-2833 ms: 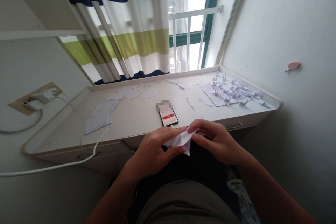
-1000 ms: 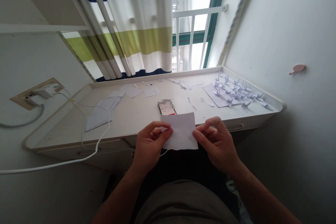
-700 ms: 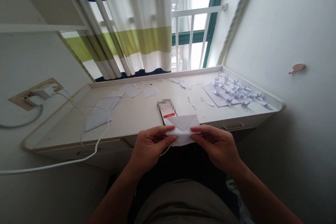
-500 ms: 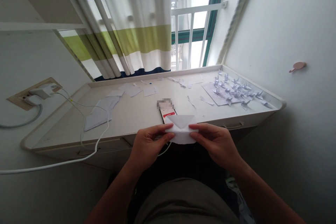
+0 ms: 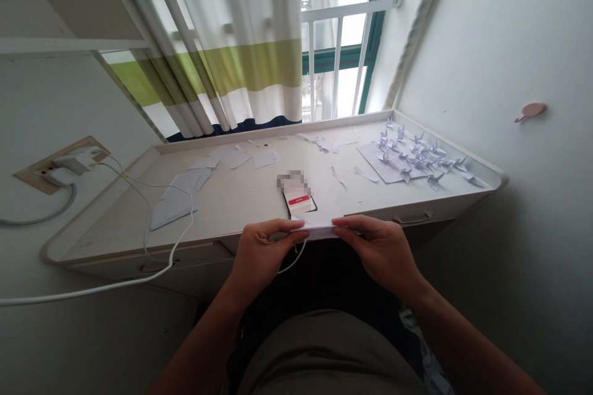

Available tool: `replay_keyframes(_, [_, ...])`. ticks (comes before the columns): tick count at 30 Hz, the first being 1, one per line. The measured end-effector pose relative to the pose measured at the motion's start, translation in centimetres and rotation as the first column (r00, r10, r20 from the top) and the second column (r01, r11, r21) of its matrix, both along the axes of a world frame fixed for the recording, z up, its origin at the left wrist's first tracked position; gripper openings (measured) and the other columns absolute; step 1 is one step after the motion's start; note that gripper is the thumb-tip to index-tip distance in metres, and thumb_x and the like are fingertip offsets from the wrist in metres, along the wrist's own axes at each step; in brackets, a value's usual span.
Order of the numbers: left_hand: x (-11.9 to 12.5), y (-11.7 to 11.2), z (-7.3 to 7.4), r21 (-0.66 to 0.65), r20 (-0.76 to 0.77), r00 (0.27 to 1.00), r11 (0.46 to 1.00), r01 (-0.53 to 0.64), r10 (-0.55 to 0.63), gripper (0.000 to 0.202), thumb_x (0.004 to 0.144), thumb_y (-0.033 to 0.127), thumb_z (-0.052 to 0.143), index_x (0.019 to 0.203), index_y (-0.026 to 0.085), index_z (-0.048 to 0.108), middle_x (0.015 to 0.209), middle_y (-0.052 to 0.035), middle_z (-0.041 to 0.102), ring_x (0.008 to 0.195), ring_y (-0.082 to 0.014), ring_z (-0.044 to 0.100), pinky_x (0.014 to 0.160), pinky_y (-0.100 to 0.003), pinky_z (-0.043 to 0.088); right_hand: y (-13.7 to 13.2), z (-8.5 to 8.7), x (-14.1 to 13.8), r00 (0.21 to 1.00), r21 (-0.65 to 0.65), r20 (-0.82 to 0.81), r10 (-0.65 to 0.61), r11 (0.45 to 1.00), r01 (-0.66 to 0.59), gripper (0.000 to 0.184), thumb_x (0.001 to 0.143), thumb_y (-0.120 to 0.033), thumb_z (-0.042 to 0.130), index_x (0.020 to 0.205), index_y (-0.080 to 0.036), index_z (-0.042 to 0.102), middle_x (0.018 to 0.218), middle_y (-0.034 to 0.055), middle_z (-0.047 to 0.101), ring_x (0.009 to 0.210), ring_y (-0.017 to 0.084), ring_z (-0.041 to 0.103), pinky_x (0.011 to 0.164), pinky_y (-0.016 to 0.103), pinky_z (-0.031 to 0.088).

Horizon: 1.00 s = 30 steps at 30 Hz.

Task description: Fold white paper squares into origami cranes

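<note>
Left hand [image 5: 264, 259]: pinches one end of the white paper [image 5: 315, 229] with thumb and fingers.
Right hand [image 5: 380, 253]: pinches the other end, so the paper stays straight.
Paper: folded flat and thin, up in the air just over the front edge of the desk [image 5: 139, 251].
Phone [image 5: 300, 202]: lies on the desk just past the paper.
Paper cranes [image 5: 412, 157]: many small ones sit together at the far right.

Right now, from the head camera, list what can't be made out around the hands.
- Folded white paper: its edge faces the view and the left hand and right hand cover its ends, so the folds are hidden.
- Phone: top end blurred by a pixelated patch.
- Paper cranes: too small and bunched to count.
- Sheet under them: markings too small to read.
</note>
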<state>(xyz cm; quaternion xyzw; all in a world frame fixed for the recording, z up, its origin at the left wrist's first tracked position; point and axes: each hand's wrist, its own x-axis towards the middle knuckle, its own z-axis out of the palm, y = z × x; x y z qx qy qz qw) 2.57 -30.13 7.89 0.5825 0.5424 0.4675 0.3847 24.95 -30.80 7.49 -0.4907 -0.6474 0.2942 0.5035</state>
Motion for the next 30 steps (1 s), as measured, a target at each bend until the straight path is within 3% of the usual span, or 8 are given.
replay_keyframes(6, [-0.1,0.5,-0.1,0.025,-0.017,0.993,0.993,0.117,-0.116,0.017,0.079,0.040,0.085,0.086,0.025,0.086,0.095,-0.0080,0.080,0.092,-0.0251,0.073,0.088,-0.037,0.057,0.3,-0.1,0.2,0.996,-0.041,0.075,0.045,0.998,-0.042,0.012,0.092,-0.033,0.072,0.092,-0.025,0.080,0.091,0.0048,0.080,0.086,0.025,0.075,0.081,0.039,0.058])
replay_keyframes(10, [0.0,0.8,0.6,0.227,-0.088,0.994,0.970,0.082,-0.063,0.005,0.076,0.031,0.087,0.078,0.027,0.084,0.131,-0.0088,0.071,0.137,-0.0321,0.054,0.118,-0.050,0.039,0.4,0.6,0.4,0.986,0.104,0.163,0.036,0.993,-0.054,0.011,0.093,-0.031,0.070,0.089,-0.026,0.078,0.106,0.0089,0.072,0.104,0.027,0.068,0.096,0.043,0.054])
replay_keyframes(12, [0.1,0.8,0.9,0.205,-0.055,0.992,0.971,0.121,-0.112,0.004,0.077,0.030,0.086,0.077,0.027,0.083,0.134,-0.0084,0.072,0.146,-0.0332,0.047,0.124,-0.053,0.032,0.6,1.1,0.4,0.978,0.125,0.186,0.092,0.985,-0.117,0.010,0.093,-0.031,0.070,0.094,-0.026,0.078,0.116,0.0096,0.071,0.113,0.028,0.066,0.102,0.045,0.051])
replay_keyframes(14, [0.3,0.7,1.0,0.090,0.041,0.983,0.980,0.175,-0.180,0.008,0.079,0.032,0.085,0.080,0.024,0.083,0.120,-0.0103,0.078,0.135,-0.0330,0.059,0.118,-0.051,0.041,0.7,1.6,0.3,0.963,0.084,0.186,0.195,0.973,-0.213,0.013,0.095,-0.031,0.068,0.101,-0.027,0.079,0.113,0.0086,0.075,0.108,0.027,0.068,0.100,0.043,0.052])
replay_keyframes(16, [0.4,0.7,1.0,-0.039,0.147,0.972,0.980,0.193,-0.185,0.017,0.077,0.037,0.086,0.084,0.021,0.084,0.102,-0.0107,0.082,0.109,-0.0303,0.074,0.100,-0.042,0.056,0.9,2.0,0.1,0.952,0.029,0.177,0.249,0.966,-0.258,0.014,0.097,-0.031,0.066,0.099,-0.026,0.079,0.100,0.0066,0.078,0.096,0.025,0.071,0.093,0.040,0.054])
replay_keyframes(20, [0.5,0.9,0.9,-0.198,0.288,0.948,0.959,0.201,-0.139,0.029,0.067,0.038,0.093,0.082,0.016,0.083,0.077,-0.0075,0.080,0.067,-0.0183,0.072,0.064,-0.026,0.055,1.1,2.2,-0.1,0.959,-0.081,0.120,0.256,0.966,-0.247,0.018,0.095,-0.032,0.067,0.088,-0.024,0.081,0.087,0.0042,0.080,0.081,0.022,0.072,0.080,0.034,0.055])
replay_keyframes(24, [0.7,1.3,1.0,-0.286,0.356,0.925,0.927,0.243,-0.133,0.032,0.062,0.036,0.096,0.080,0.015,0.081,0.072,-0.0063,0.079,0.061,-0.0144,0.068,0.060,-0.023,0.053,1.1,2.0,0.1,0.962,-0.148,0.083,0.261,0.958,-0.247,0.019,0.094,-0.032,0.068,0.087,-0.021,0.082,0.082,0.0032,0.080,0.074,0.021,0.071,0.071,0.031,0.053])
replay_keyframes(30, [1.0,1.8,1.4,-0.236,0.229,0.935,0.916,0.324,-0.272,0.029,0.074,0.041,0.088,0.087,0.016,0.083,0.076,-0.0063,0.078,0.064,-0.0142,0.067,0.059,-0.022,0.048,1.2,2.9,0.3,0.945,-0.167,0.112,0.308,0.943,-0.288,0.019,0.093,-0.031,0.067,0.088,-0.020,0.082,0.081,0.0035,0.080,0.075,0.020,0.070,0.070,0.029,0.052])
